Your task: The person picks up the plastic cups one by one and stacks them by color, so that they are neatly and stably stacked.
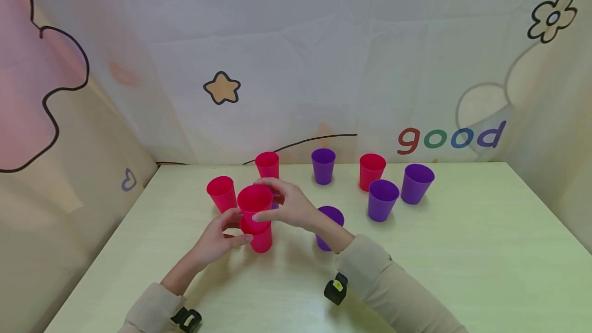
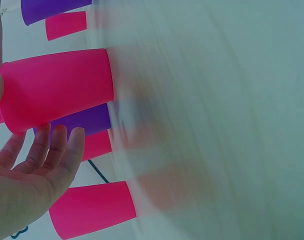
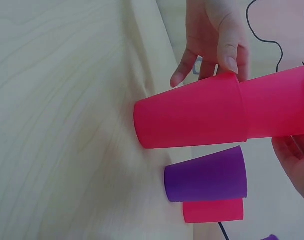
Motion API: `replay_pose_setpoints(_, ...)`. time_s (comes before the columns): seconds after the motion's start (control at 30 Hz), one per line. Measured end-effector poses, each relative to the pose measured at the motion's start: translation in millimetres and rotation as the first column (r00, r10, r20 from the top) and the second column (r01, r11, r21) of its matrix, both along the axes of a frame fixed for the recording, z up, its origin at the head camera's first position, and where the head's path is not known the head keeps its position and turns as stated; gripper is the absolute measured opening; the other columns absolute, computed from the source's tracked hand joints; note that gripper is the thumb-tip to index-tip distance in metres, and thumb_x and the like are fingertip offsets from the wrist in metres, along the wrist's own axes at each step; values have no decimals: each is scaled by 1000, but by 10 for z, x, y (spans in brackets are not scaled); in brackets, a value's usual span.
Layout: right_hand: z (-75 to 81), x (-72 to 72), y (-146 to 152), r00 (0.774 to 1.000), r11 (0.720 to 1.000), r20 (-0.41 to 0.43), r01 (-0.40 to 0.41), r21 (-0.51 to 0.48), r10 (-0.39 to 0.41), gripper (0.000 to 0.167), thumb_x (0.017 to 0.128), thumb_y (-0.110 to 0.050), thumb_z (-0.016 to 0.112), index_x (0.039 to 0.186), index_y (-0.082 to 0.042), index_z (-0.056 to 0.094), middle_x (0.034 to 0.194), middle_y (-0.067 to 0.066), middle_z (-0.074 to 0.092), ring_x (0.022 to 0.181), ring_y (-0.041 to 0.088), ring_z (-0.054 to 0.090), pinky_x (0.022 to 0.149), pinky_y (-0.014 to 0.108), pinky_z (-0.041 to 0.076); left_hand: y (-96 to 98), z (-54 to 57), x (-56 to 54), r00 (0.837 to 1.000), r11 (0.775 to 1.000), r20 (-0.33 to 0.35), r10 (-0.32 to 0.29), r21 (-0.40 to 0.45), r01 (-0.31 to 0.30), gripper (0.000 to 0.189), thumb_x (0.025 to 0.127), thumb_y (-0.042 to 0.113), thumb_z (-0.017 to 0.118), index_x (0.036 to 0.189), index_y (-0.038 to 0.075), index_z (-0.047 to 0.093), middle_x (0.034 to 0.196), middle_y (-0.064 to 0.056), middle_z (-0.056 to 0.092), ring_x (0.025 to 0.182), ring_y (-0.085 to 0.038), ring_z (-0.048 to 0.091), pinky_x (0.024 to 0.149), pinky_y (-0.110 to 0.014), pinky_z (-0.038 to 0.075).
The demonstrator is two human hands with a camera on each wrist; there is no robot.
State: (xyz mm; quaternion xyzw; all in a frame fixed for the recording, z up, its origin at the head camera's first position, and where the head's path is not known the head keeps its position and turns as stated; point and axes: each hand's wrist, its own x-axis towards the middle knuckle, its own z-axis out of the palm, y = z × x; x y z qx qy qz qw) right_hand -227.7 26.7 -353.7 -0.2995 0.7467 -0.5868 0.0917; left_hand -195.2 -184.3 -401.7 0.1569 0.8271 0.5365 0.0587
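Note:
One pinkish-red cup (image 1: 255,199) is held upright by my right hand (image 1: 293,207), thumb at its near side and fingers at its far right. Its lower part is inside the mouth of a second red cup (image 1: 261,241), which stands on the table. My left hand (image 1: 213,240) is around the left of that lower cup, near its rim. In the right wrist view, the left thumb (image 3: 229,57) touches the lower cup (image 3: 192,115) close to the rim. Behind the pair, a purple cup (image 3: 207,175) is mostly hidden in the head view.
More red cups stand at left (image 1: 222,194), at the back (image 1: 267,164) and at back right (image 1: 371,172). Several purple cups, including one at the back (image 1: 322,167) and one partly behind the right forearm (image 1: 330,215), are spread to the right. A printed cloth (image 1: 287,86) hangs behind the table.

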Motion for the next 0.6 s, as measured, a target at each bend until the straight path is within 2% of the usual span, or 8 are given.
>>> replay_pose_setpoints(0.27,-73,-5,-8,1000,1000,5,-7,29,7,64,75,-14,74,131,-8,44,118,8,55,106,21,54,83,31,49,33,85,49,1000,1000,-11,0,-8,0,50,76,3,71,120,2,47,114,-18,54,103,-36,51,72,-34,52)
replay_pose_setpoints(0.4,-93,-1,-16,1000,999,16,-8,49,7,65,75,-17,75,131,-7,44,117,8,56,105,22,54,84,33,48,13,32,31,1000,1000,-22,3,-11,-3,49,77,8,72,120,5,48,113,-14,55,103,-32,52,73,-33,51)
replay_pose_setpoints(0.6,-120,6,-37,1000,994,15,3,106,-5,65,74,-17,76,131,-5,45,115,6,56,103,21,55,80,28,49,-12,-25,11,999,1000,-38,-14,20,15,51,77,9,72,121,6,48,114,-13,55,102,-31,52,75,-35,50)
